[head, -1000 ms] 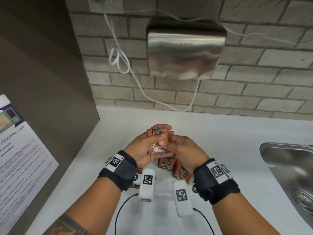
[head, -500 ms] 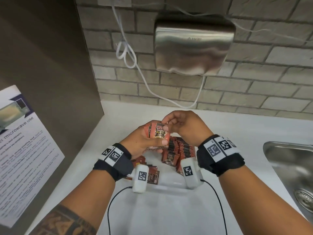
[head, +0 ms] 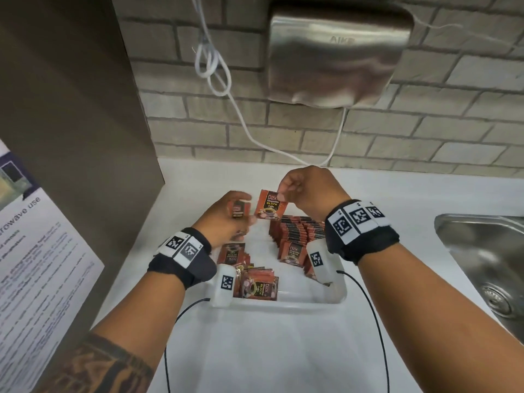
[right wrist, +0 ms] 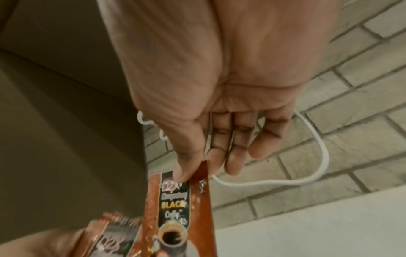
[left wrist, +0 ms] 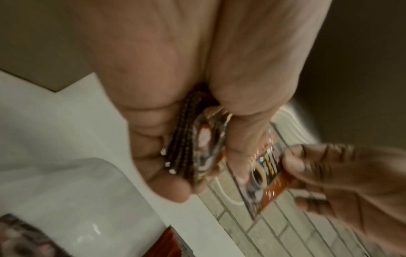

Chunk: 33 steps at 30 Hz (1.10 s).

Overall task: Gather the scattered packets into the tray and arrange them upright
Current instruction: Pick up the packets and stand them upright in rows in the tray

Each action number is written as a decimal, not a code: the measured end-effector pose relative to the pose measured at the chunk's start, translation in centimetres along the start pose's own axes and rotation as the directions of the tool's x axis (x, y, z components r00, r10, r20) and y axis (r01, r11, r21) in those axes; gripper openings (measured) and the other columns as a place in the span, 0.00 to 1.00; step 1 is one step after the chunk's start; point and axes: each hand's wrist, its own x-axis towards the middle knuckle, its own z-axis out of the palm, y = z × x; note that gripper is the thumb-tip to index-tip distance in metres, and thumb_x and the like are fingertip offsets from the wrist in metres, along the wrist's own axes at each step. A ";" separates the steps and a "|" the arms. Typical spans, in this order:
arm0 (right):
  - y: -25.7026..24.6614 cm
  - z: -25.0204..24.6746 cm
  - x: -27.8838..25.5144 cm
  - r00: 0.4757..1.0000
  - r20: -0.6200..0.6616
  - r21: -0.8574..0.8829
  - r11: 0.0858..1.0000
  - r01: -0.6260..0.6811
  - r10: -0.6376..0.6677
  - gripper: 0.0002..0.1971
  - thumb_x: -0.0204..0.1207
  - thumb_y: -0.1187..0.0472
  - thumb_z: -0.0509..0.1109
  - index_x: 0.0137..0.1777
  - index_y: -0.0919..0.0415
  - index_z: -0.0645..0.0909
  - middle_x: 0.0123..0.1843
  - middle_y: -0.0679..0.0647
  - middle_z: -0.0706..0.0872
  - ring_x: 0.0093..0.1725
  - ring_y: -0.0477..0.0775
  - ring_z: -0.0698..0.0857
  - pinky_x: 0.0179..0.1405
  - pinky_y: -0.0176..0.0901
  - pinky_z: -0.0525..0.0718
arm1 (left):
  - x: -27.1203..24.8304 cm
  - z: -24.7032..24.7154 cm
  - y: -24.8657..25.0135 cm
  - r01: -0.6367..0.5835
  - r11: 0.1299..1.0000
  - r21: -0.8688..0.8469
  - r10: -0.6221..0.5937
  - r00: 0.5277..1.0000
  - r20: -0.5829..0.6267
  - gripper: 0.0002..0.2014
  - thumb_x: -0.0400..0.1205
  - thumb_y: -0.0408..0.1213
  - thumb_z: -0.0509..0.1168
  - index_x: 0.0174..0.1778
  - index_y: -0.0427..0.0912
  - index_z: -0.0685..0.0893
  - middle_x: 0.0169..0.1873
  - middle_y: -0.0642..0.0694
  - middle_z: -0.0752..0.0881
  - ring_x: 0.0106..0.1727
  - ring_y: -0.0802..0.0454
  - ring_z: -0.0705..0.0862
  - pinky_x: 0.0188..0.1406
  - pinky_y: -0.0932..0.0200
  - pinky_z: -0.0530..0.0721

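Note:
My right hand point(head: 285, 194) pinches the top edge of one red-brown coffee packet point(head: 270, 205), which hangs above the far end of the white tray point(head: 286, 303). The same packet point(right wrist: 175, 205) shows close up in the right wrist view. My left hand point(head: 235, 215) grips a small stack of packets point(head: 239, 210), seen edge-on in the left wrist view point(left wrist: 197, 144). Inside the tray a row of packets point(head: 297, 232) stands upright on the right side. Loose packets point(head: 259, 287) lie flat on its left side.
A steel sink point(head: 487, 262) lies to the right on the white counter point(head: 255, 350). A metal hand dryer point(head: 337, 55) with a white cable point(head: 215, 69) hangs on the brick wall. A brown panel with a notice sheet point(head: 37, 265) closes the left side.
The right hand has pulled one packet off the stack in my left hand and drawn it to the right; the two hands have come apart. The view has tilted down toward the tray.

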 end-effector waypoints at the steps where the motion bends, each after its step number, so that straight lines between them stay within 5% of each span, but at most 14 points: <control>1: 0.5 0.4 0.5 1.000 0.006 -0.010 1.000 -0.026 0.026 0.04 0.75 0.61 0.77 0.43 0.51 0.90 0.40 0.41 0.89 0.44 0.41 0.84 0.41 0.29 0.78 | 0.1 -0.4 -0.5 0.071 0.997 -0.004 -0.071 0.997 -0.034 0.15 0.82 0.32 0.72 0.62 0.46 0.79 0.51 0.41 0.85 0.43 0.45 0.86 0.40 0.51 0.89; 4: 2.0 2.1 2.0 0.997 0.042 -0.074 0.995 -0.067 0.070 0.03 0.74 0.59 0.78 0.41 0.49 0.90 0.42 0.42 0.87 0.46 0.43 0.83 0.39 0.31 0.75 | -0.1 -0.8 -1.4 0.283 0.957 -0.061 -0.284 0.959 -0.009 0.06 0.83 0.30 0.70 0.51 0.43 0.80 0.43 0.39 0.84 0.38 0.46 0.83 0.36 0.54 0.83; 10: 2.6 6.3 5.6 0.973 0.144 -0.217 0.965 -0.145 0.179 0.07 0.72 0.57 0.78 0.35 0.44 0.87 0.42 0.42 0.86 0.54 0.52 0.87 0.59 0.48 0.86 | 0.7 1.2 -1.9 0.500 0.866 -0.030 -0.487 0.855 0.178 0.11 0.84 0.32 0.68 0.62 0.39 0.84 0.37 0.44 0.87 0.34 0.49 0.83 0.28 0.60 0.82; 15: 2.8 8.3 7.5 0.943 0.202 -0.314 0.930 -0.193 0.263 0.06 0.72 0.58 0.75 0.45 0.47 0.92 0.45 0.43 0.87 0.53 0.53 0.86 0.57 0.50 0.89 | 2.9 1.9 -1.6 0.559 0.826 -0.067 -0.535 0.816 0.220 0.01 0.84 0.28 0.66 0.49 0.35 0.81 0.36 0.40 0.84 0.31 0.47 0.81 0.24 0.61 0.82; 20: 3.2 10.3 8.9 0.927 0.182 -0.422 0.878 -0.227 0.327 0.12 0.73 0.58 0.69 0.53 0.52 0.90 0.55 0.51 0.87 0.57 0.56 0.86 0.58 0.52 0.88 | 4.9 2.0 -1.8 0.589 0.795 -0.144 -0.558 0.803 0.210 0.03 0.83 0.24 0.64 0.45 0.34 0.80 0.35 0.37 0.82 0.29 0.44 0.79 0.18 0.63 0.80; 28: 4.8 11.2 10.1 0.923 0.184 -0.371 0.893 -0.254 0.339 0.10 0.70 0.59 0.69 0.47 0.53 0.90 0.50 0.51 0.89 0.50 0.56 0.87 0.54 0.51 0.89 | 6.8 2.4 -2.6 0.650 0.754 -0.094 -0.613 0.749 0.252 0.05 0.84 0.27 0.63 0.42 0.34 0.80 0.34 0.38 0.83 0.29 0.45 0.80 0.21 0.62 0.81; 33: 5.2 9.7 9.8 0.942 0.234 -0.250 0.951 -0.180 0.239 0.05 0.73 0.55 0.78 0.44 0.45 0.85 0.53 0.47 0.85 0.57 0.52 0.85 0.60 0.48 0.85 | 6.7 2.5 -2.4 0.642 0.760 -0.103 -0.602 0.754 0.261 0.02 0.84 0.25 0.63 0.47 0.34 0.80 0.35 0.37 0.82 0.28 0.45 0.80 0.20 0.63 0.81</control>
